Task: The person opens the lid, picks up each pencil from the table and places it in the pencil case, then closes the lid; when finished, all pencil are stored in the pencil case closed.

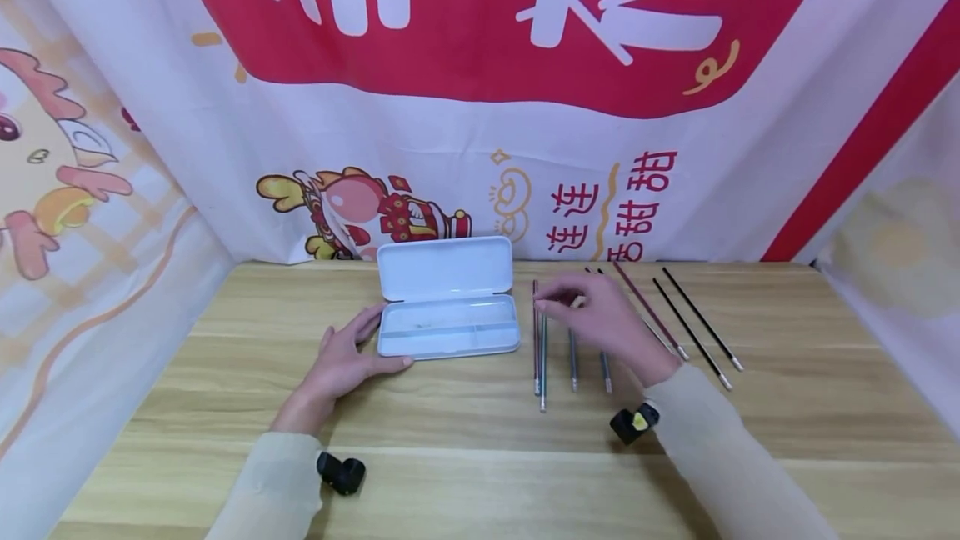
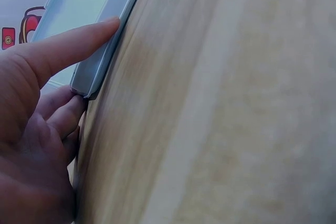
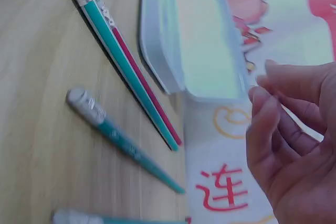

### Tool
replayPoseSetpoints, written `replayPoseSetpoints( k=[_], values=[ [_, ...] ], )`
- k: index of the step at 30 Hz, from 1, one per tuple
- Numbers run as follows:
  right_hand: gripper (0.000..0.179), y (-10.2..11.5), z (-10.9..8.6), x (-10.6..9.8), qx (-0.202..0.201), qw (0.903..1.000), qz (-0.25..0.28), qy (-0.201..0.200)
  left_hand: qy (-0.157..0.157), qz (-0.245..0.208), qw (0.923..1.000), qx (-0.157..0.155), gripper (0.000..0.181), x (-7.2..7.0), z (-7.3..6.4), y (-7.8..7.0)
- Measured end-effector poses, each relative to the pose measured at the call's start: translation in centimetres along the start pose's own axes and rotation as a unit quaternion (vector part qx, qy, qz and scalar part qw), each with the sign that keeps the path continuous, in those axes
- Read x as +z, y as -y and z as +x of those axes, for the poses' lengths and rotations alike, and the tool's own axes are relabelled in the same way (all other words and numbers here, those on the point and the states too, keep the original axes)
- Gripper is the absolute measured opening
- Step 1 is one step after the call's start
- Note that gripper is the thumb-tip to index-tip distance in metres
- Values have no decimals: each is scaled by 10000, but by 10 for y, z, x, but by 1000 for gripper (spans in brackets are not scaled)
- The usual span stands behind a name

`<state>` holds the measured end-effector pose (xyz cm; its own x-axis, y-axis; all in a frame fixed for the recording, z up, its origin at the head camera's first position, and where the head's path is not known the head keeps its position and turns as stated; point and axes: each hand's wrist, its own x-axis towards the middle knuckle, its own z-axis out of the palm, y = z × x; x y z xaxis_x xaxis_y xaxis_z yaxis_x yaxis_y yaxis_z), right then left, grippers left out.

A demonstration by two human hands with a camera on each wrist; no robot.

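A pale blue pencil case (image 1: 457, 351) lies on the table with its lid (image 1: 446, 267) raised at the back. In the head view its tray holds no pencils. My left hand (image 1: 341, 363) holds the case's left end, thumb along the front edge and fingers at the side. My right hand (image 1: 596, 315) hovers over the pencils right of the case, fingers bent, thumb and index tips close together; nothing shows between them. Under and beside it lie a red pencil (image 1: 536, 357), a green pencil (image 3: 113, 51) and another green pencil (image 3: 126, 148), eraser ends toward me.
Farther right lie a dark red pencil (image 1: 637, 297), a black pencil (image 1: 690, 332) and another black pencil (image 1: 705, 319), slanting. Behind the wooden table (image 1: 480, 473) hangs a printed cloth (image 1: 450, 132). More cloth closes off both sides.
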<state>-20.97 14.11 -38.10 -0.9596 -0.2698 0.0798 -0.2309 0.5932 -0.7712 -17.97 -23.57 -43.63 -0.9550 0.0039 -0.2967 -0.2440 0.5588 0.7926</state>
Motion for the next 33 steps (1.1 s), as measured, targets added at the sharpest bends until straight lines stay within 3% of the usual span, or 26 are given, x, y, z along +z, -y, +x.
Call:
replayPoseSetpoints(
  k=[6,12,18,25,33],
  values=[
    [26,-20,-26,-20,418,9983,396,-102,-44,21,10000,-25,112,-2,-2,1],
    [28,-50,-54,-38,718,9958,419,-388,-22,45,10000,-7,111,-2,-3,2],
    [36,-80,-82,-56,1359,9886,416,-495,45,41,10000,-75,111,0,-1,0],
    [42,-111,-108,-83,1662,9817,639,-682,22,89,9999,53,110,-1,1,0],
    [21,-146,-126,-115,1765,9708,1165,-1132,25,64,10000,37,110,-1,-1,-1]
  ],
)
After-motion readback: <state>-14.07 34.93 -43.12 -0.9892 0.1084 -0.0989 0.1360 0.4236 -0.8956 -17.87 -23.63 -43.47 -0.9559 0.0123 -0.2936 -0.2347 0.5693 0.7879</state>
